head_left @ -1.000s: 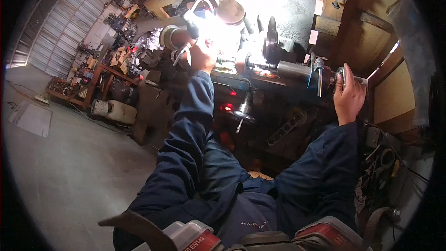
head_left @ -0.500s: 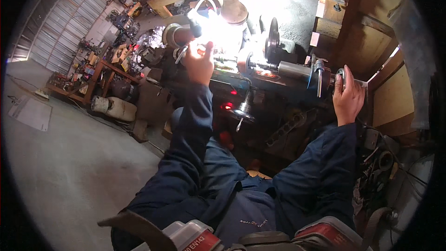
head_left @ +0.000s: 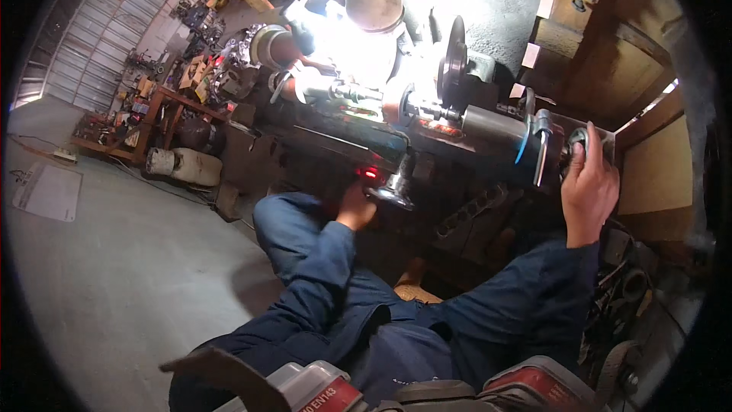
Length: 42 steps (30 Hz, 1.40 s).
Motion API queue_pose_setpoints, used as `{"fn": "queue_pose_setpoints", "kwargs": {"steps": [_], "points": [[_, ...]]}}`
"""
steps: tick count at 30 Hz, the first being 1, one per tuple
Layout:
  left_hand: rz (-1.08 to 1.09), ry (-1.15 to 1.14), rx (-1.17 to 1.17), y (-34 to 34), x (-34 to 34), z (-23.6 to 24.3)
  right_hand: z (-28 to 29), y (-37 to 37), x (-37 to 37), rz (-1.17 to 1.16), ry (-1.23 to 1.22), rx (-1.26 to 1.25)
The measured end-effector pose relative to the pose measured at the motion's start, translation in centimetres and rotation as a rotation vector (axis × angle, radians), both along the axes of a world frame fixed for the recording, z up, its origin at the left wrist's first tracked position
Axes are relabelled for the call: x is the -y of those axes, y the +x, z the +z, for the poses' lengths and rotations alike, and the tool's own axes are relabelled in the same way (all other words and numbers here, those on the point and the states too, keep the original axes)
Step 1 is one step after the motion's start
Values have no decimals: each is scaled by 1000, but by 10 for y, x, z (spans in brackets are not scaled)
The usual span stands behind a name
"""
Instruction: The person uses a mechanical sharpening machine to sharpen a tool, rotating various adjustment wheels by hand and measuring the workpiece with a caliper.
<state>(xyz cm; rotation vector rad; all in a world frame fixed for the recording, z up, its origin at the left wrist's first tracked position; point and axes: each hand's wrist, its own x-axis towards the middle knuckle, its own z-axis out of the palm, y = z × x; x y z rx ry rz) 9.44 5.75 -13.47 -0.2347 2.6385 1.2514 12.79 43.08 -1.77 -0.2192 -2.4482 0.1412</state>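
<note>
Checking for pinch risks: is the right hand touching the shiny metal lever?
Apart: the head view shows a dark gap between the right hand and the shiny metal lever to its left.

The disc [head_left: 455, 61] stands behind the tailstock [head_left: 492, 133]; the tailstock handwheel [head_left: 578, 140] sits at the right end, the right hand [head_left: 591, 191] on it; the lower handwheel [head_left: 393, 194] is in front, just right of the left hand [head_left: 356, 206]; far left, the tank [head_left: 197, 166] and sheet [head_left: 46, 192] lie on the floor [head_left: 152, 259].
</note>
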Motion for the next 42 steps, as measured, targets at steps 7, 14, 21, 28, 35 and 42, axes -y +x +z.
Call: {"fn": "queue_pose_setpoints", "kwargs": {"steps": [7,14,21,28,35,42], "points": [[61,458,647,41,-30,-106,-8,-14,4,-101,-45,97],[259,611,686,-9,27,-20,-5,-20,5,-81,-110,119],[196,819,998,13,2,-89,-6,-25,6,-84,-211,168],[119,1273,1388,27,-10,-94,-14,-25,2,-74,-211,194],[87,1238,1309,24,-17,-67,-17,-25,1,-84,-259,208],[-770,-211,295,-11,35,8,-1,-35,-5,-113,-331,350]]}}
